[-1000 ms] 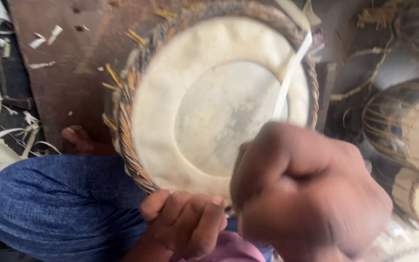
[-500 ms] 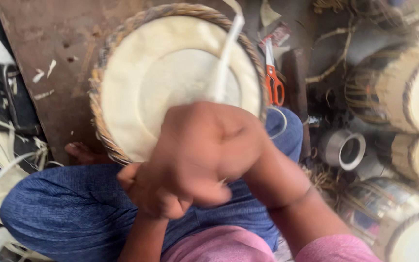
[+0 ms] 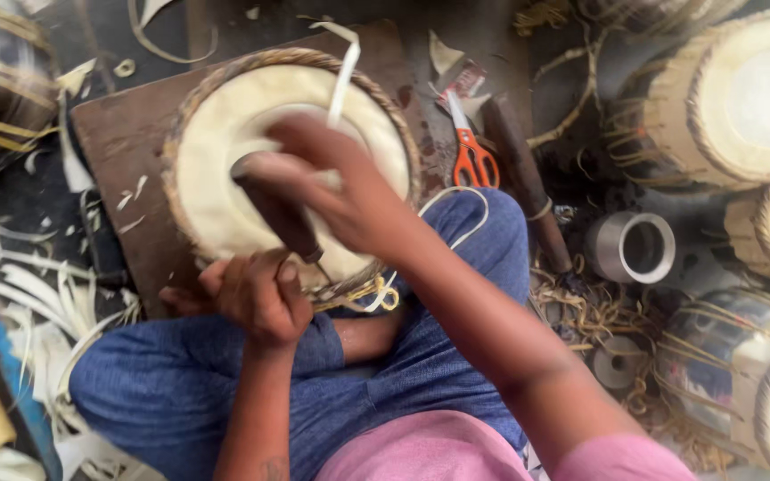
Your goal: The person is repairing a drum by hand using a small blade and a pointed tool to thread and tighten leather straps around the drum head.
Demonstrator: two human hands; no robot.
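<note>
Our right hand (image 3: 340, 191) has its grip clamped round a dark-handled awl (image 3: 285, 218), tip angled down into the near rim of the drum (image 3: 225, 160), right where the braided edge sits; angle makes sense, looks like it levers under the lacing w/o touching the pale skin. A pale strip (image 3: 340, 76) rises from behind that hand and curls over the far rim; can't tell if the fingers pinch it too. Left hand (image 3: 260, 298) is closed on the near rim just beside the awl tip, prob. bracing the drum so it doesn't turn, grip together on the edge, exact hold hidden by knuckles. Drum lies skin-up on a brown board (image 3: 126, 151) that serves as bench, pulled tight against our knees in blue trousers (image 3: 180, 392), so both hands reach w/o stretching. Orange scissors (image 3: 472, 160) and a dark wooden stick (image 3: 523, 187) lie just right of the drum, near the right arm. Metal ring (image 3: 634, 248) further right on the floor. Floor is dark and littered w/ pale strip offcuts (image 3: 46, 312) at left and straw-like scraps at right. More laced drums (image 3: 741, 98) crowd the right edge, another at top left. Cramped floor workshop, daylight-ish, no other person in view.
</note>
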